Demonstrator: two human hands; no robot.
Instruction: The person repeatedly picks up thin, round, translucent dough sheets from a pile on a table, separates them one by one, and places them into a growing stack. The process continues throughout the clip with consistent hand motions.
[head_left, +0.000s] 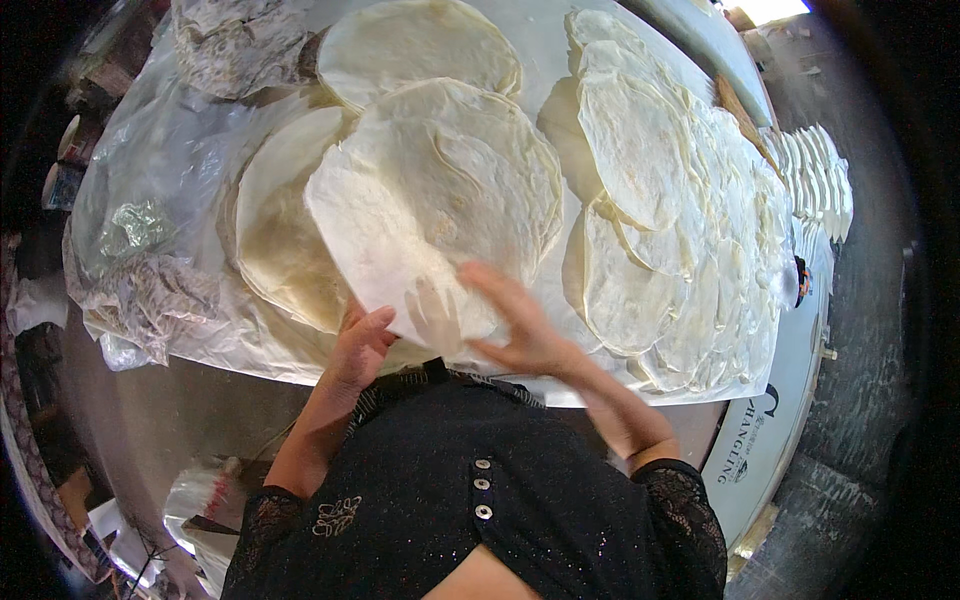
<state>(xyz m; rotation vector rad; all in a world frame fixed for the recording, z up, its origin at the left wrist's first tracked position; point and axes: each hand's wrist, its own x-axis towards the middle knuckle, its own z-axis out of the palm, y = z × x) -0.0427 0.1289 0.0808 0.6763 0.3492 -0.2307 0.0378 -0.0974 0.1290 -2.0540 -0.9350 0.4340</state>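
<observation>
Between my hands, a thin pale round flatbread sheet (382, 247) is lifted at its near edge, over a pile of similar round sheets (480, 165) in front of me. My left hand (364, 341) grips the sheet's near left edge, with the thumb on top. My right hand (517, 322) is blurred, its fingers spread just above the sheet's right part, and it casts a shadow on the sheet. Whether it touches the sheet is hard to tell. Another stack of round sheets (289, 225) lies to the left, partly under the lifted one.
More round sheets (416, 49) lie at the far side, and many overlapping ones (637, 292) cover the table's right part. Crumpled clear plastic (165, 165) and patterned cloths (236, 45) are at the left. A wooden stick (739, 116) rests at the far right.
</observation>
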